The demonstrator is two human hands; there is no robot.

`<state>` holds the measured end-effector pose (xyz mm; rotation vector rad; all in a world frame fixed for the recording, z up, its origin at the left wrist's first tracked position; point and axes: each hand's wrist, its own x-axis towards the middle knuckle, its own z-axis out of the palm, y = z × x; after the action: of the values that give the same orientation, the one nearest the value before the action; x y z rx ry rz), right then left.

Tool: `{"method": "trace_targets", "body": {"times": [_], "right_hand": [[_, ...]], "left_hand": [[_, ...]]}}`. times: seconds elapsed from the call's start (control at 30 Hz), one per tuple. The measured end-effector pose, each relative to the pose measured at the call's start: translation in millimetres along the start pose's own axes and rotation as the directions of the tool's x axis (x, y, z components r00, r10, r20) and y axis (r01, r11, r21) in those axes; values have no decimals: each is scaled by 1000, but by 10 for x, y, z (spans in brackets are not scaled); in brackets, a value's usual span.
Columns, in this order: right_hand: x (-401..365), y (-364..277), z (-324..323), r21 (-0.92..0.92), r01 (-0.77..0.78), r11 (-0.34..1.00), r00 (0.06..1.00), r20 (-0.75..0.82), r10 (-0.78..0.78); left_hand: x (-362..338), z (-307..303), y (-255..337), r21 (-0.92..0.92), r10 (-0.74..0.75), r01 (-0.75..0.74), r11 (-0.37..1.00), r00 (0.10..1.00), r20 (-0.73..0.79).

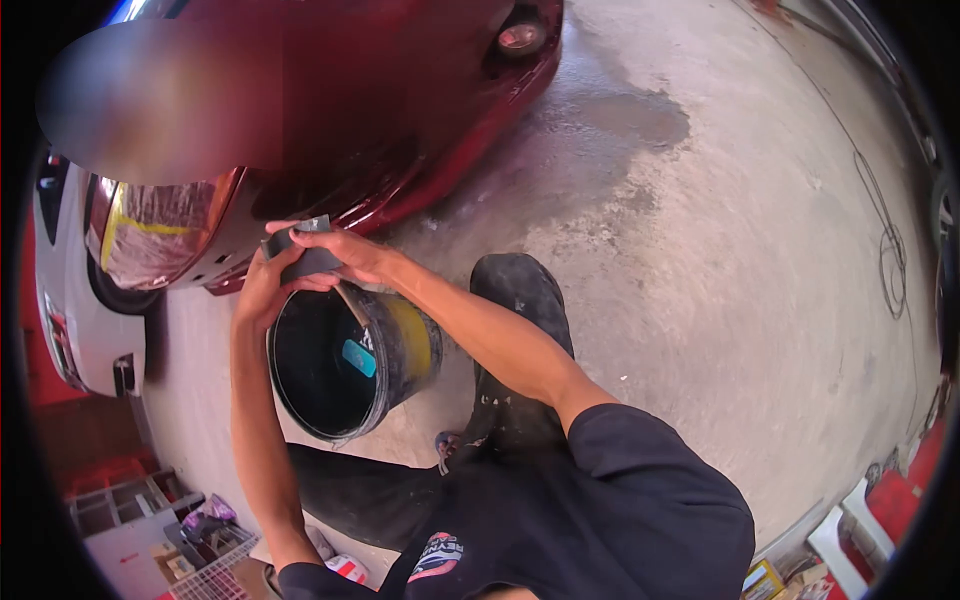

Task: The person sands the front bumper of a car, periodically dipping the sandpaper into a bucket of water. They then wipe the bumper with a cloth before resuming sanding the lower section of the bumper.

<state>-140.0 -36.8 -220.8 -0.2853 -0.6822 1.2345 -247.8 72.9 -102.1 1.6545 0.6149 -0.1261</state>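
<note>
Both my hands are closed on a dark grey piece of sandpaper [314, 262], which looks folded. My left hand [262, 288] grips its left side from below. Across the top, my right hand [352, 254] pinches it with the thumb. Just under the hands stands a black bucket [384, 400] with a yellow patch on its side, tilted in this view. Inside it shows a teal block [359, 357], and a light brown strip [352, 304] crosses the rim. Right behind the hands is the dark red car bumper [400, 120].
A taped tail light [165, 228] is on the red car's left. A white car [90, 290] stands further left. Wet concrete floor [620, 120] spreads at the back. A cable [890, 250] lies at right. A wire rack [215, 575] and assorted items sit at lower left.
</note>
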Motion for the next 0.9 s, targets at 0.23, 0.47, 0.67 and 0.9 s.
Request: {"method": "trace_targets", "body": {"times": [0.23,0.47,0.67,0.9], "right_hand": [[151,343,164,-456,-21,890,999,-48,-1],[87,612,305,-955,-79,285,997,-78,14],[135,856,239,-991,-136,11,990,-135,35],[138,1035,414,-935,-293,-200,952,-304,29]], "left_hand": [[-317,-449,-92,350,-269,232,908,961,62],[-731,-1583,-824,928,21,369,53,929,-371],[-620,-1939,-1757,852,-196,330,407,942,-272],[-579,-2135,-2273,326,-158,168,930,986,-60]]}}
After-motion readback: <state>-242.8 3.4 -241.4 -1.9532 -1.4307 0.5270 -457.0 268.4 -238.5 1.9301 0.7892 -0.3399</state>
